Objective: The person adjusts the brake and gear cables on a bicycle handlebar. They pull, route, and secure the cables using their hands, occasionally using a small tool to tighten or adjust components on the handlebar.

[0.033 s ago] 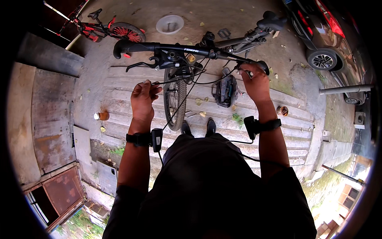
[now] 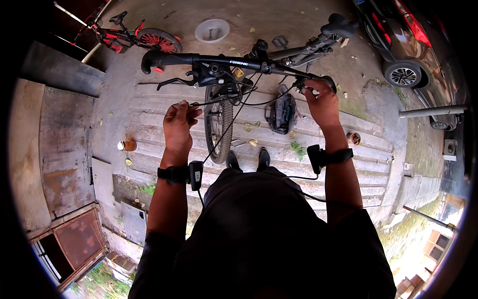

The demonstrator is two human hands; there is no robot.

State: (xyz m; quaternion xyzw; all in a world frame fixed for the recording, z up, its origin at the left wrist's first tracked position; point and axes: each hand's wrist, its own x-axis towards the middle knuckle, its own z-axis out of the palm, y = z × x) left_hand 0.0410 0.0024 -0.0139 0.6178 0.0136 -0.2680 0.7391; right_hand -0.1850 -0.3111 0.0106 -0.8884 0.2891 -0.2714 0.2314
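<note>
A black bicycle handlebar spans the upper middle, with a brake lever on its left. My left hand, below that lever, pinches the end of a thin black cable that runs toward the middle. My right hand is at the control assembly on the bar's right end, fingers bent against it; whether they grip a small part there is hidden. The front tyre stands below the handlebar, above my shoes. More cables loop under the bar.
A dark bag lies right of the tyre. A red-and-black bicycle, a white basin and a dark car stand beyond. A grey pole juts in at right. Small containers sit on the ground either side.
My right hand has shifted very slightly to the right, and its fingers sit a little differently at the control assembly. My left hand holds still.
</note>
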